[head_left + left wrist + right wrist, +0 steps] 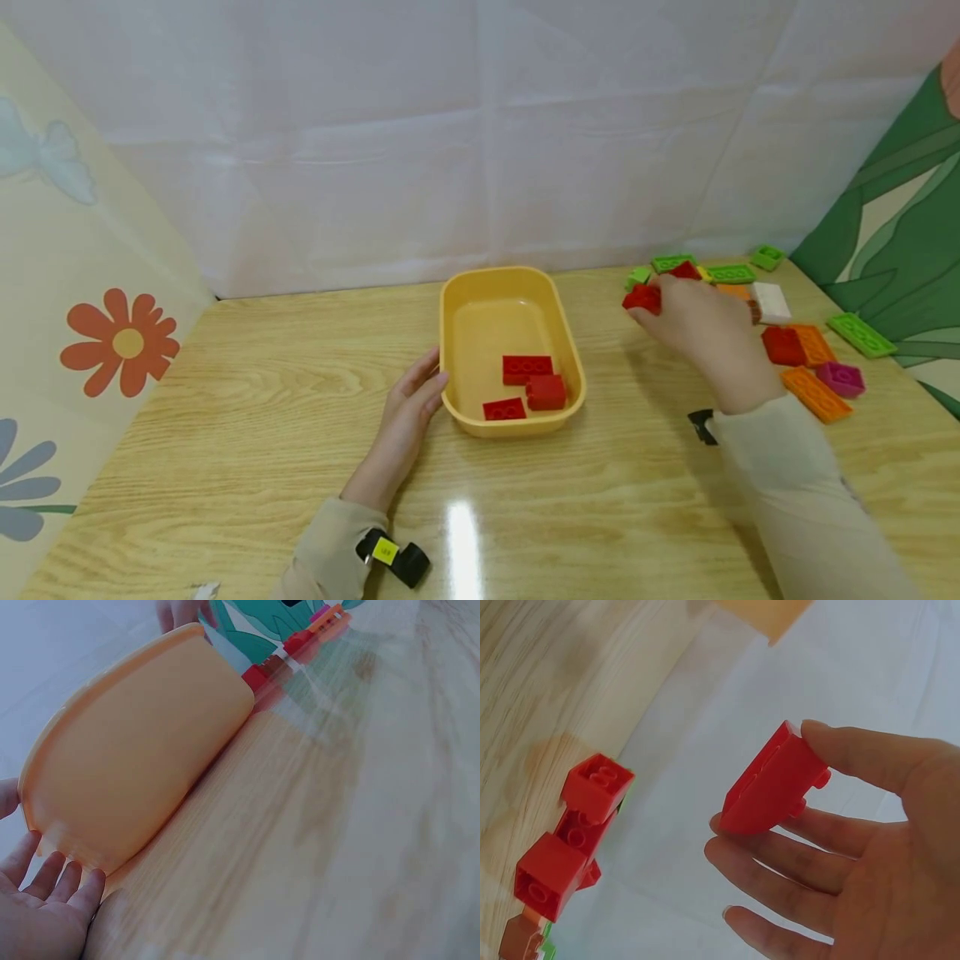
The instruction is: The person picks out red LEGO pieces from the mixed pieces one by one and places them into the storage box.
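Red brick (776, 787) hung right of the yellow tub (487, 329), pinched between the right hand's (697, 321) thumb and fingers; the left hand (405, 408), fingers nearly straight, touched the tub's outer wall, perhaps to steady it.

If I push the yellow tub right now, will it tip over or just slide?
The yellow tub would probably slide: its broad base sits flat on the shiny table. It seems light, with thin-looking walls and only three red bricks inside. They lie loose, so might skid.
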The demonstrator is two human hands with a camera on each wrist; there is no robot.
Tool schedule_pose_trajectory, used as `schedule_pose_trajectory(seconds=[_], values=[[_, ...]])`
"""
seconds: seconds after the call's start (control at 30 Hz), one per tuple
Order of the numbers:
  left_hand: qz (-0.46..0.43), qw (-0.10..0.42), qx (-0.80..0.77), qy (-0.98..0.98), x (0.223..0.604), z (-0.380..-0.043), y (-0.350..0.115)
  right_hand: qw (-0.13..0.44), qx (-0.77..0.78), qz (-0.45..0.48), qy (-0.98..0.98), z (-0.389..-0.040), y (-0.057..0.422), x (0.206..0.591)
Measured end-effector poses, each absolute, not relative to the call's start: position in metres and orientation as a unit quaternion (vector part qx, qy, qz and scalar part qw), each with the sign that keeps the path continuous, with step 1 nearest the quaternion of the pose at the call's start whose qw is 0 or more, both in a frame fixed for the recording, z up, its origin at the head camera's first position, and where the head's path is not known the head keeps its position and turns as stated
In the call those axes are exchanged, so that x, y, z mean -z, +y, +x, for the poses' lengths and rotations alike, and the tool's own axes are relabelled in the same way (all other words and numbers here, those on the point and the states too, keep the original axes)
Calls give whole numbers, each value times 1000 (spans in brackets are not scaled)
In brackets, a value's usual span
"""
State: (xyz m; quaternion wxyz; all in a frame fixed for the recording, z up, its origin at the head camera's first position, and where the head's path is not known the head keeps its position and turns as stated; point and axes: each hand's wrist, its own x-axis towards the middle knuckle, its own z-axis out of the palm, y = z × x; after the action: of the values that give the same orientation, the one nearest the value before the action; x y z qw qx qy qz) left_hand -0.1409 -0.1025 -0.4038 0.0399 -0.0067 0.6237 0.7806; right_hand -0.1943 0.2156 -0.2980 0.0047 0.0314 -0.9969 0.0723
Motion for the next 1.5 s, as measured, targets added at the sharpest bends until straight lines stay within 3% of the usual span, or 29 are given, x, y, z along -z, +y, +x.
schedule_pose_trajectory(seconds=[0.47, 0.83, 1.23, 1.5], values=[[-9, 40, -782, 621, 404, -141, -103, 29, -62, 45, -997, -185, 190, 300], [-7, 41, -779, 626, 405, -143, -105, 82, -57, 80, -992, -180, 178, 304], [1, 44, -787, 615, 404, -141, -104, 97, -48, 118, -987, -178, 163, 309], [0, 44, -788, 615, 404, -141, -104, 68, -49, 122, -989, -175, 153, 308]])
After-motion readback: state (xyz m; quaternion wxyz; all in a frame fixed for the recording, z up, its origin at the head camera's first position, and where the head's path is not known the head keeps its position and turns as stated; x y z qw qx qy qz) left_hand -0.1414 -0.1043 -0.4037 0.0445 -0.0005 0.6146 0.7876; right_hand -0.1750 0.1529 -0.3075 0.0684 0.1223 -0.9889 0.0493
